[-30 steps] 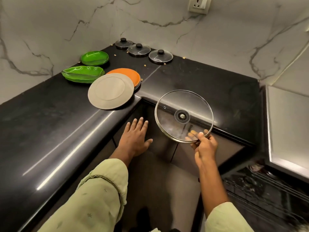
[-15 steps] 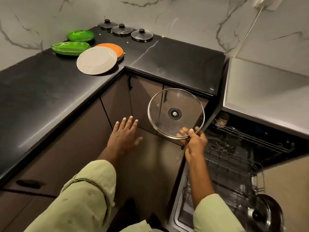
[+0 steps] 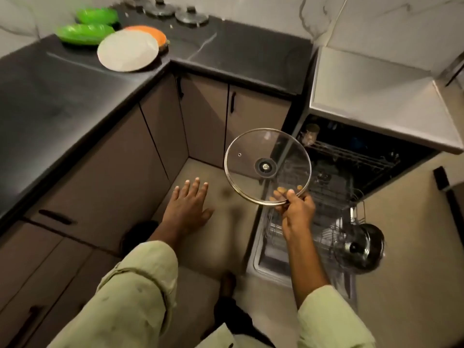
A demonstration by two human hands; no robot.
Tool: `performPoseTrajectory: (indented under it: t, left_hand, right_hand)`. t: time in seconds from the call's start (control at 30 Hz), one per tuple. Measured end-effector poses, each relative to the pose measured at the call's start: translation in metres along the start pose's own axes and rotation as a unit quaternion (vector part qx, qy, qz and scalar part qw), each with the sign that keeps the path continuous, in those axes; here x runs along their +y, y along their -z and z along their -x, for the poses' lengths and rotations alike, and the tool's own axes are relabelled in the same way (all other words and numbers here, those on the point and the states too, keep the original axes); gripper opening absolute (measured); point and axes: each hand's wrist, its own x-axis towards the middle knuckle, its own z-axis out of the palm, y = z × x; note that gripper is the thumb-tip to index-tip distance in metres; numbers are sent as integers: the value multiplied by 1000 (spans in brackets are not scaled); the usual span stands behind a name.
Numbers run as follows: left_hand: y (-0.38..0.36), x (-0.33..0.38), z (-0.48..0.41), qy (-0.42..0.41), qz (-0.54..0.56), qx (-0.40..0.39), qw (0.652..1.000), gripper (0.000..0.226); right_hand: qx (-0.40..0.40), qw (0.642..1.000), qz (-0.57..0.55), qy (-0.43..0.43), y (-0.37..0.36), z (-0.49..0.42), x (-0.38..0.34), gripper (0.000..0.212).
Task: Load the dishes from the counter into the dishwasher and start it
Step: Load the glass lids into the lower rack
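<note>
The right hand (image 3: 297, 212) has carried the glass lid (image 3: 267, 167) away from the counter (image 3: 62, 96). The lid is now over the open dishwasher (image 3: 364, 151), so it can go in soon. The grip pinches the lid's rim. The left hand (image 3: 187, 207) is spread wide and holds nothing. On the counter are two green plates (image 3: 85, 33), one white plate (image 3: 128, 50), one orange plate (image 3: 150, 32) and three small lids (image 3: 192, 17).

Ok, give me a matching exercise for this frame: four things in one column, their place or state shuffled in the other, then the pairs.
Things
1. glass lid
2. left hand
3. grey plate
4. steel pot

Place or state
A. lying in the pulled-out dishwasher rack
B. pinched at its rim by the right hand
C. open, fingers spread, holding nothing
D. on the counter, partly over the orange plate

Pairs: 1-B, 2-C, 3-D, 4-A
</note>
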Motion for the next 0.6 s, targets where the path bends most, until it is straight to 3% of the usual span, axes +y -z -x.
performPoseTrajectory:
  t: [0.27, 0.6]
  left_hand:
    - [-43, 55, 29, -41, -13, -38, 998, 75]
    - [-76, 186, -30, -111, -12, -115, 987, 73]
  right_hand:
    - [68, 995, 69, -25, 90, 22, 4, 20]
    - [104, 992, 56, -49, 200, -43, -36, 25]
